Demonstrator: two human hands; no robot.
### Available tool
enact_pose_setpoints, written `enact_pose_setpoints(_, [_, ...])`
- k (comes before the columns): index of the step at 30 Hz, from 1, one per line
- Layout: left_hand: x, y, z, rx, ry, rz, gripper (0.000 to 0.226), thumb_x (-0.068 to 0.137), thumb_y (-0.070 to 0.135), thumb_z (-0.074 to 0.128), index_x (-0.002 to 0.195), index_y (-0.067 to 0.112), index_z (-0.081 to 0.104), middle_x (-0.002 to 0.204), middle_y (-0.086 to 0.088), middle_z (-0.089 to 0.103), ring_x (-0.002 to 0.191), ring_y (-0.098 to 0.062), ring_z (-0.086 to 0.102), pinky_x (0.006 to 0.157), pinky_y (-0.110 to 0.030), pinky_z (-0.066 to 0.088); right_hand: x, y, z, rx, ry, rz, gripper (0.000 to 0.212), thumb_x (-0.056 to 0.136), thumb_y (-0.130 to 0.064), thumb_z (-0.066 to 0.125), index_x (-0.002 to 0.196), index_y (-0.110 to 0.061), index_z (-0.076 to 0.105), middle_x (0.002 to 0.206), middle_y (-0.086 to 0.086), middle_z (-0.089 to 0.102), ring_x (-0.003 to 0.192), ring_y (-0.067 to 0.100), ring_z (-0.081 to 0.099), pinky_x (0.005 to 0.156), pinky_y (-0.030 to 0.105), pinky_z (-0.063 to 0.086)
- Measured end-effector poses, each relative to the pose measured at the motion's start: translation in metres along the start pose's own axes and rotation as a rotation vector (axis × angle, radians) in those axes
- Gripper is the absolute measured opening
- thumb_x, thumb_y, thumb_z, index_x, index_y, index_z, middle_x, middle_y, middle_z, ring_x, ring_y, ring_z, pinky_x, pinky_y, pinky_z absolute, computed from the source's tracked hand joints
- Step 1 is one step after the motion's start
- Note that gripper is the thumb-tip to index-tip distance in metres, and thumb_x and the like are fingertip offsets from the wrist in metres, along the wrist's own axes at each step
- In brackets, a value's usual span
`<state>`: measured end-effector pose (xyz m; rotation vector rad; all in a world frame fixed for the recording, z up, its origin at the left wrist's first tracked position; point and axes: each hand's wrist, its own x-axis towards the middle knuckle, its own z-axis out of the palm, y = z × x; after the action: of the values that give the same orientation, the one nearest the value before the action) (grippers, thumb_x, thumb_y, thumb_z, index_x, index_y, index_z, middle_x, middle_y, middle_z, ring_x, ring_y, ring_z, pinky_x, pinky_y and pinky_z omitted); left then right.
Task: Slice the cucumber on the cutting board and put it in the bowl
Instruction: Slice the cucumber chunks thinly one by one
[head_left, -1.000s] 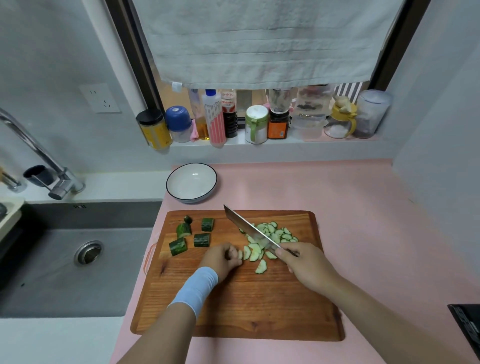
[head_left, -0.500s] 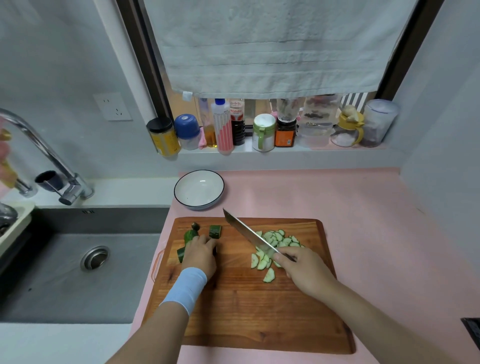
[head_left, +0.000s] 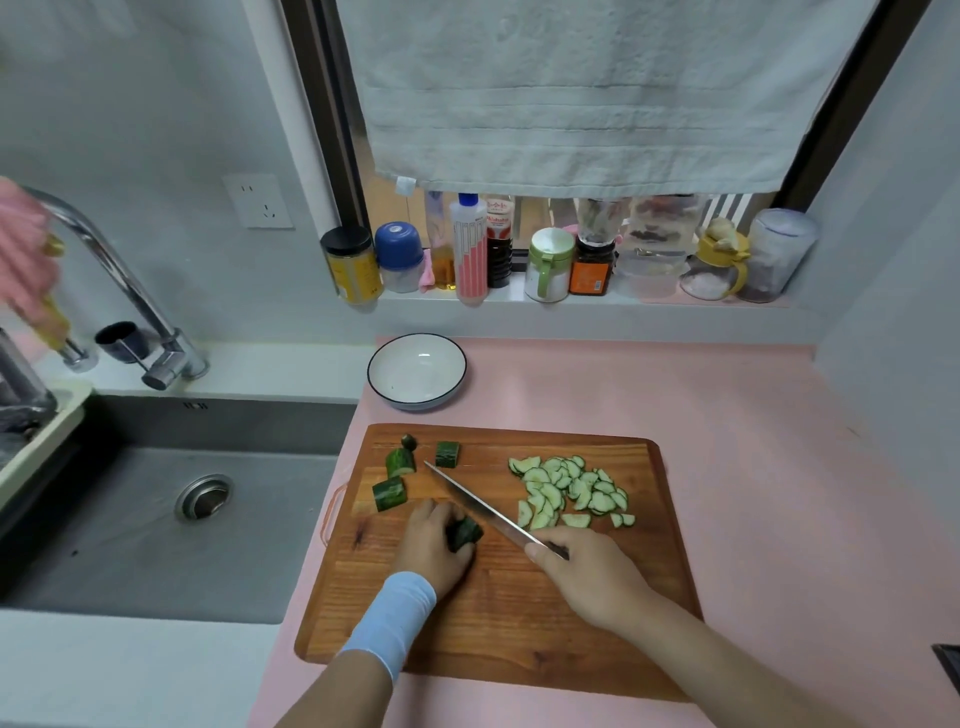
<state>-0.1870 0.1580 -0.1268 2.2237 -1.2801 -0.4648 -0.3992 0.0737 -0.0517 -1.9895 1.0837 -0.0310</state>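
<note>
My left hand (head_left: 434, 545) curled round a cucumber chunk (head_left: 464, 532) on the cutting board (head_left: 519, 623) while my right hand (head_left: 587, 571) gripped the knife (head_left: 475, 503), blade just beside those fingers — if that short, rounded piece rolled, I judged, the edge could nick a knuckle.
</note>
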Motion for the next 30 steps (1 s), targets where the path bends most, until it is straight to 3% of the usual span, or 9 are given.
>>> enact_pose_setpoints(4, [-0.029,-0.005,0.018,-0.067,0.074,0.023,0.027,0.07,0.025,0.076,0.089,0.018,0.058,0.093,0.007,0.048,0.09,-0.015,0.047,0.082,-0.025,0.039,-0.003,-0.001,0.008,-0.059,-0.033,0.003,0.034,0.098,-0.058,0.049,0.126,-0.049,0.066,0.117,-0.024,0.07,0.112,0.003,0.062,0.099,0.033,0.051])
enact_pose_setpoints(8, [-0.045,-0.012,0.027,-0.046,0.158,0.085,0.023,0.077,0.036,0.061,0.087,0.015,0.058,0.092,0.005,0.049,0.088,-0.015,0.047,0.08,-0.026,0.041,-0.006,-0.005,0.014,-0.093,-0.054,-0.018,0.031,0.098,-0.058,0.05,0.125,-0.052,0.064,0.118,-0.027,0.07,0.114,0.002,0.062,0.098,0.031,0.05])
enact_pose_setpoints(12, [-0.049,-0.01,0.029,-0.015,0.232,0.228,0.017,0.087,0.028,0.057,0.087,0.011,0.062,0.092,0.002,0.052,0.086,-0.014,0.048,0.08,-0.022,0.041,-0.006,-0.008,0.014,-0.124,-0.074,-0.033,0.025,0.098,-0.056,0.051,0.119,-0.055,0.063,0.104,-0.023,0.072,0.101,0.003,0.064,0.09,0.032,0.052])
enact_pose_setpoints(15, [-0.048,-0.01,0.033,-0.017,0.266,0.295,0.012,0.089,0.02,0.059,0.089,0.01,0.066,0.089,0.001,0.055,0.084,-0.016,0.049,0.078,-0.022,0.042,-0.005,-0.009,0.013,-0.156,-0.093,-0.057,0.019,0.1,-0.045,0.048,0.103,-0.05,0.066,0.078,-0.018,0.068,0.079,0.007,0.063,0.068,0.027,0.048])
enact_pose_setpoints(17, [-0.049,-0.012,0.036,-0.024,0.278,0.303,0.012,0.09,0.018,0.058,0.092,0.01,0.067,0.089,0.001,0.057,0.084,-0.017,0.051,0.078,-0.024,0.043,-0.005,-0.01,0.014,-0.189,-0.105,-0.078,0.021,0.1,-0.036,0.046,0.099,-0.043,0.065,0.068,-0.013,0.062,0.072,0.011,0.061,0.062,0.027,0.043])
enact_pose_setpoints(20, [-0.05,-0.014,0.039,-0.025,0.287,0.313,0.014,0.091,0.02,0.057,0.095,0.011,0.068,0.091,0.001,0.058,0.084,-0.019,0.053,0.079,-0.024,0.043,-0.008,-0.012,0.016,-0.257,-0.07,-0.11,0.026,0.101,-0.035,0.045,0.117,-0.039,0.065,0.08,-0.009,0.069,0.08,0.016,0.064,0.073,0.032,0.049])
enact_pose_setpoints(24, [-0.049,-0.013,0.039,-0.045,0.295,0.341,0.019,0.091,0.019,0.056,0.103,0.011,0.068,0.102,0.0,0.061,0.092,-0.021,0.055,0.092,-0.02,0.04,-0.017,-0.015,0.022,-0.384,0.001,-0.19,0.04,0.103,-0.041,0.043,0.142,-0.044,0.054,0.104,-0.006,0.075,0.096,0.016,0.068,0.083,0.033,0.051])
enact_pose_setpoints(30, [-0.049,-0.012,0.038,-0.06,0.293,0.341,0.023,0.092,0.018,0.054,0.109,0.009,0.067,0.11,-0.001,0.061,0.096,-0.024,0.057,0.1,-0.017,0.035,-0.027,-0.014,0.023,-0.365,0.016,-0.185,0.039,0.104,-0.042,0.041,0.143,-0.044,0.051,0.094,-0.004,0.074,0.086,0.017,0.069,0.074,0.031,0.049])
